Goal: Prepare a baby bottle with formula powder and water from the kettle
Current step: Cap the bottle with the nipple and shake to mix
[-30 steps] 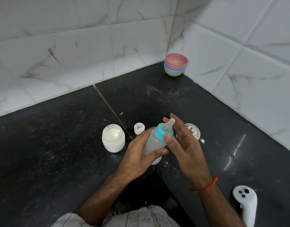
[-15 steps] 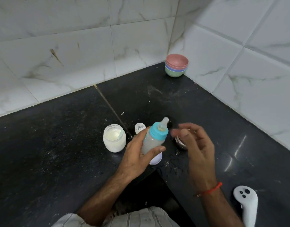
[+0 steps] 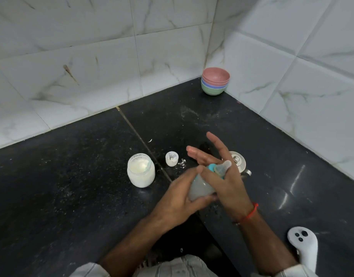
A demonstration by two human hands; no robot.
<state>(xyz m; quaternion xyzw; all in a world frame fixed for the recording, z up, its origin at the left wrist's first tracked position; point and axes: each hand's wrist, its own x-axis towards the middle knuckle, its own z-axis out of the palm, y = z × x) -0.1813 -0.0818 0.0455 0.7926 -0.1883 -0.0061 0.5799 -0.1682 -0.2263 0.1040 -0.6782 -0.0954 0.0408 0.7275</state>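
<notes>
Teal marks the collar of the baby bottle (image 3: 204, 181), which sits between the two hands just above the black tabletop (image 3: 72, 186), near its front edge and to the right of the open jar of formula powder (image 3: 140, 170). In the single head view the left hand (image 3: 179, 204) grasps the cloudy lower body of the bottle with its fingers wrapped round it, while the right hand (image 3: 220, 174) lies over the collar with its thumb curled against it and the other fingers stretched out straight beyond, toward the wall. The bottle looks filled and capped, so the step in hand is probably tightening the collar or starting to mix the contents; which of the two I cannot tell. The next move likely calls for a firm seal before any shaking, with the left hand holding the body steady against the turn. The bottle's long axis is tilted, its base low toward the person and its clear teat (image 3: 224, 165) pointing up and to the right, away from the jar. A small white scoop (image 3: 171, 158) stands just right of the jar, a metal kettle lid (image 3: 237, 161) shows behind the right hand, stacked bowls (image 3: 215, 80) fill the far corner, and a white controller (image 3: 304, 244) lies at the near right.
</notes>
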